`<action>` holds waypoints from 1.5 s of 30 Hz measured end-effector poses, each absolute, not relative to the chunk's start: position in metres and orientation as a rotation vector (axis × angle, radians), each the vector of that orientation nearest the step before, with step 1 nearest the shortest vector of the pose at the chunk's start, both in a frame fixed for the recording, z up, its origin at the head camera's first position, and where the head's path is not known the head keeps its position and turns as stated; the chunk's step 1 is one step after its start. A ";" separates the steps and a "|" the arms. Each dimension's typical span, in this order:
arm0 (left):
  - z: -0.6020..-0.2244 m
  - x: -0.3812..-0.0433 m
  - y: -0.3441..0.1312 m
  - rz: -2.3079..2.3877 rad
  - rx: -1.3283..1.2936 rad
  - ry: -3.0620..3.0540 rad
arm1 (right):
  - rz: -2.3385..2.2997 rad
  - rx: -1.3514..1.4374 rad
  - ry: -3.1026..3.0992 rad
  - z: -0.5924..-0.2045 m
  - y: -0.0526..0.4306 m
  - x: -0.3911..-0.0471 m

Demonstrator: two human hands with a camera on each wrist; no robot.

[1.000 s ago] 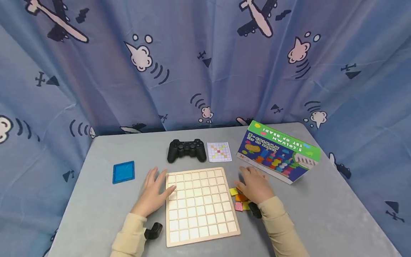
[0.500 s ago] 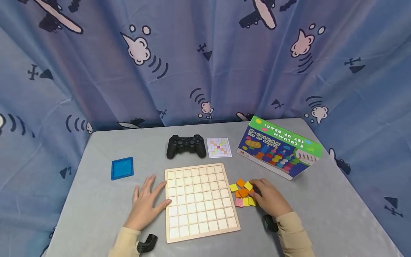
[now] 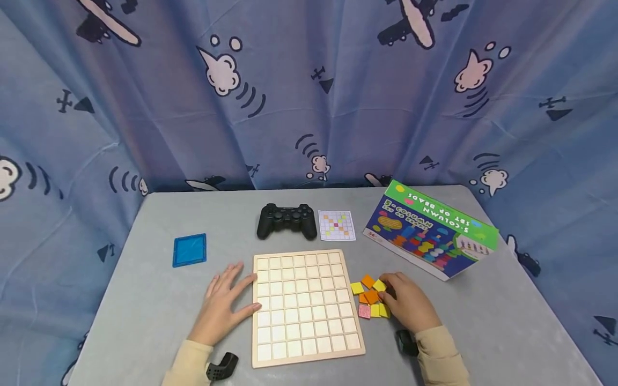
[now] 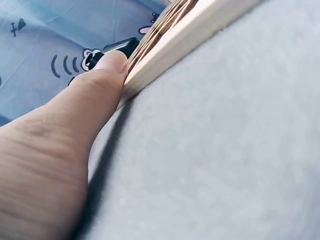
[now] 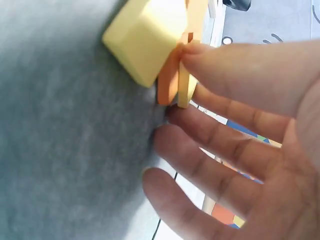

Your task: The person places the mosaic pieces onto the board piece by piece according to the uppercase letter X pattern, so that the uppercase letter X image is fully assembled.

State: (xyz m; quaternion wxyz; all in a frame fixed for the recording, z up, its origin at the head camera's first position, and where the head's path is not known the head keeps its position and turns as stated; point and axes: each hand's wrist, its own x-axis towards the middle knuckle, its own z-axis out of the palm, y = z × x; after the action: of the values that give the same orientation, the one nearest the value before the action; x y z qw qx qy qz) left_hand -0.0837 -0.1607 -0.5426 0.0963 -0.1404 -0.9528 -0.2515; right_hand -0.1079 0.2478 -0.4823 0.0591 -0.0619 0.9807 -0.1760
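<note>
Head view: grey table (image 3: pixel 140 300), blue curtain (image 3: pixel 169 123) behind; left hand (image 3: pixel 221 308) spread against board (image 3: pixel 309 308), right hand (image 3: pixel 411 303) at tiles (image 3: pixel 371 296) (grip unclear)

Grey table (image 3: pixel 507 321), seemingly fabric, carries board (image 3: pixel 309 308), tiles (image 3: pixel 371 297), gamepad (image 3: pixel 287 220).

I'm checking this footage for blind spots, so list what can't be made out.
Whether the right hand pinches a yellow tile: right wrist view, its thumb covers the contact.
Inside of the box: head view, hidden by its walls.
Any fine print on the card: head view, too small.
Underside of the board: head view, hidden by its top.
</note>
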 end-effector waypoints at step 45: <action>-0.537 -0.082 -0.160 -0.761 -0.376 -2.935 | -0.558 -1.235 2.783 -0.477 0.073 -0.161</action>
State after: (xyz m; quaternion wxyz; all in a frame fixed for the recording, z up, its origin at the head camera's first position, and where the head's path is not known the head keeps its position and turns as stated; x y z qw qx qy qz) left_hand -0.0824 -0.1602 -0.5369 0.0429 -0.1230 -0.9597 -0.2489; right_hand -0.1614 0.0733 -0.4770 0.0229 -0.3988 0.8989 -0.1801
